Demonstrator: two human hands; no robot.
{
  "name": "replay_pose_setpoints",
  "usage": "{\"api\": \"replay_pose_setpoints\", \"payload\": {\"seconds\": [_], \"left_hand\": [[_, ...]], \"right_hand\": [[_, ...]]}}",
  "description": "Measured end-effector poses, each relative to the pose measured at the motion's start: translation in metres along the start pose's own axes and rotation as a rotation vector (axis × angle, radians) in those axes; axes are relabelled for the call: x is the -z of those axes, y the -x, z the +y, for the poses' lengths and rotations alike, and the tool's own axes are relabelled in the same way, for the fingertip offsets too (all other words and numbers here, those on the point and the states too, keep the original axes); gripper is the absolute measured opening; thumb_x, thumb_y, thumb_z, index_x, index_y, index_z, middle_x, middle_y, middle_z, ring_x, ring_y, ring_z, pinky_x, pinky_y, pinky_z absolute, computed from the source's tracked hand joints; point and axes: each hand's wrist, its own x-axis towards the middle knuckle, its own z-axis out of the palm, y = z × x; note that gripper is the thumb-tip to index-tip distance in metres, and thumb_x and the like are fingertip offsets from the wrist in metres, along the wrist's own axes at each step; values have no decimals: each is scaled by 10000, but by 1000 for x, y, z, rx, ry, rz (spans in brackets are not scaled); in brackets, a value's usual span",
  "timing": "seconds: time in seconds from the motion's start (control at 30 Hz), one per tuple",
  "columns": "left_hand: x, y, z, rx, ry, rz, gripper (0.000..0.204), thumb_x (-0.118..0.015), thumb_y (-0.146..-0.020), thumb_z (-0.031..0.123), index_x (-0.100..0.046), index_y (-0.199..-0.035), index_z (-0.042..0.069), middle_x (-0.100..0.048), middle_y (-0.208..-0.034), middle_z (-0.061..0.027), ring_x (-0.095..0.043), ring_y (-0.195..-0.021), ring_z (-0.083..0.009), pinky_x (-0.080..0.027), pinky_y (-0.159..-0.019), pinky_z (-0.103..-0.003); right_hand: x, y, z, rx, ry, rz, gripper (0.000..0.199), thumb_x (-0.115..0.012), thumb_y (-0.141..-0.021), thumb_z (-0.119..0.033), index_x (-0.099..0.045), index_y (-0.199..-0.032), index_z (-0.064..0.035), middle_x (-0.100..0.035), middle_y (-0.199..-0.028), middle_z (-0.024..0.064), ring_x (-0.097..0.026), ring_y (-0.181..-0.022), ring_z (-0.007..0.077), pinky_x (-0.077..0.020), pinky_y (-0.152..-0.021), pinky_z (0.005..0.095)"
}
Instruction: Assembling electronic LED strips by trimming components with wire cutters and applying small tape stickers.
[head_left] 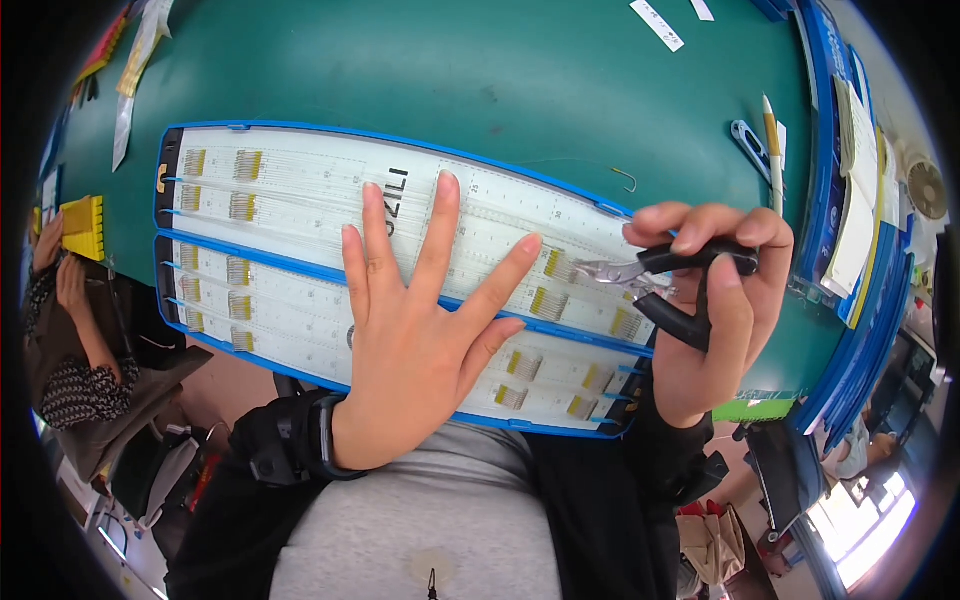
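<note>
**Pliers poised over the board**

The left hand [420, 320] lies flat with fingers spread on the long white board [300, 190] with blue edges, pressing it onto the green table [480, 70]; it grips nothing. At three o'clock from it, the right hand [705, 310] is clenched around the black handles of small pliers [650, 275], whose metal tip points toward nine o'clock and hovers just over the yellow-tipped wire bundles [548, 300] at the board's right end.

This looks like the step of working on one bundle while the board is held steady. The next move calls for bringing the tip down exactly onto one bundle without disturbing its close neighbours.

At one o'clock lie a pen [772, 140] and a small blue tool [748, 143], with stacked blue folders [835, 180] beyond. At nine o'clock another person's hands [60, 270] rest near a yellow block [83, 227]. The spread left fingers sit close to the tip's path.
</note>
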Motion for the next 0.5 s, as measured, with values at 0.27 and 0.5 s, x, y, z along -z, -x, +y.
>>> {"api": "replay_pose_setpoints", "payload": {"seconds": [0.27,0.5], "left_hand": [[-1,0,-2,-2,12,-12,545,-647,-837,241,-526,-1364,310,-167,-1555,-225,-98,-1369,-582,-118,-1013,-733],[0,0,-3,1,25,-23,537,-644,-841,257,-527,-1362,311,-166,-1556,-223,-97,-1367,-586,-125,-1009,-734]], "right_hand": [[-1,0,17,209,176,36,238,-462,-996,-234,-369,-1008,-15,-572,-826,167,-636,-757,284,-504,-735,391],[-5,3,16,166,260,-14,194,-417,-1003,-189,-362,-916,-24,-522,-782,137,-620,-733,274,-505,-722,387]]}}
